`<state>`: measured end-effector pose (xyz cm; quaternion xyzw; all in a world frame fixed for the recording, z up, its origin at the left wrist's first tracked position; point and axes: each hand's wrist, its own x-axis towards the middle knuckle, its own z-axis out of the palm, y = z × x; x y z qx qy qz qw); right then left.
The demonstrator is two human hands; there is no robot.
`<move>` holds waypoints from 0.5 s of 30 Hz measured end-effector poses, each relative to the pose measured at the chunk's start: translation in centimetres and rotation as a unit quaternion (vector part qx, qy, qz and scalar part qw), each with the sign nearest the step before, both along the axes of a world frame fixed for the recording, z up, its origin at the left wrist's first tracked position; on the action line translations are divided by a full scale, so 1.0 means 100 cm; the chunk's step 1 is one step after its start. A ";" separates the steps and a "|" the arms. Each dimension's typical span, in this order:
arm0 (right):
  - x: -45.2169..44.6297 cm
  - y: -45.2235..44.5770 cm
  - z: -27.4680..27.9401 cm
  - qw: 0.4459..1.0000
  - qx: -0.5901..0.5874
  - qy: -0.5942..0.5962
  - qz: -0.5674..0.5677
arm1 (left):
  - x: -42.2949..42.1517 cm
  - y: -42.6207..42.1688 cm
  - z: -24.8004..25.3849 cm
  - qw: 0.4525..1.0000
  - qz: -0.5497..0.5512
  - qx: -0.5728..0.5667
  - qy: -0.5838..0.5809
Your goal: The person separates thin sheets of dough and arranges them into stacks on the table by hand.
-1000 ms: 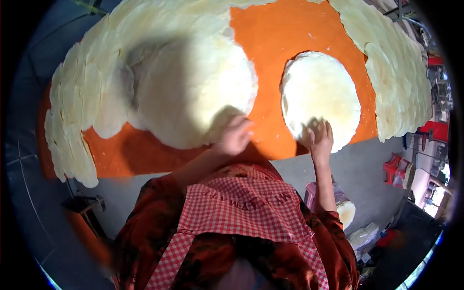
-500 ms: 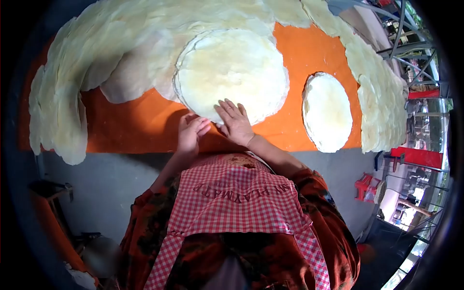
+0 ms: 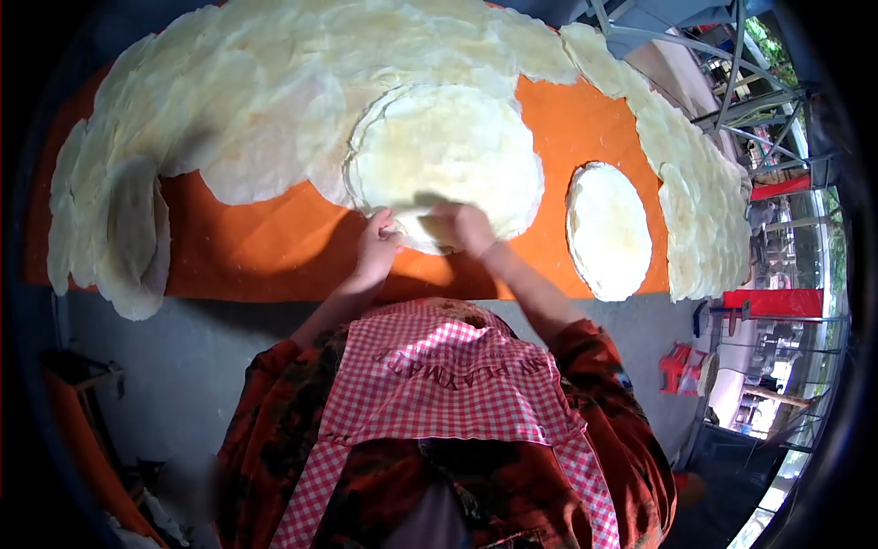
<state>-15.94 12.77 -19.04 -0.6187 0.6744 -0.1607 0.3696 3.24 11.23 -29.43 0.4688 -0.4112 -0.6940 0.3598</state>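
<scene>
- The large, roughly round, cream-coloured stack of thin, flat sheets (image 3: 444,146) lies just above the centre of the frame on the orange table covering (image 3: 256,256), mostly beyond the hands, towards the top of the frame
- Its outline looks slightly longer from left to right than from top to bottom
- The bare left hand (image 3: 375,249) is at the stack's lower-left rim, fingers drawn together there; whether they pinch a sheet I cannot tell
- The bare right hand (image 3: 472,231), blurred, is over the lower part of the stack, reaching farther inward than the left; its grip cannot be told
- The hands are near each other but apart, with the stack's lower rim between them
- The smaller cream oval stack (image 3: 608,233), right of centre, is nearer the right hand, well apart from it, its long axis running top to bottom
</scene>
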 end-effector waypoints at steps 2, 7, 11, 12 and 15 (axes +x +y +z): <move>-0.064 -0.065 -0.009 0.975 -0.086 0.202 -0.029 | -0.002 0.000 0.016 0.999 0.019 -0.033 -0.019; -0.117 -0.123 0.161 0.943 -0.304 0.111 -0.080 | 0.001 -0.001 0.015 0.995 0.097 0.003 -0.005; -0.066 -0.074 0.132 0.850 -0.431 0.296 0.054 | -0.003 -0.007 0.031 0.992 0.105 0.033 0.057; -0.055 -0.061 0.092 0.850 -0.452 0.265 0.054 | -0.005 -0.010 0.028 0.991 0.106 0.052 0.064; -0.040 -0.025 -0.030 0.881 -0.378 0.261 0.116 | -0.006 -0.016 0.025 0.984 0.104 0.115 0.085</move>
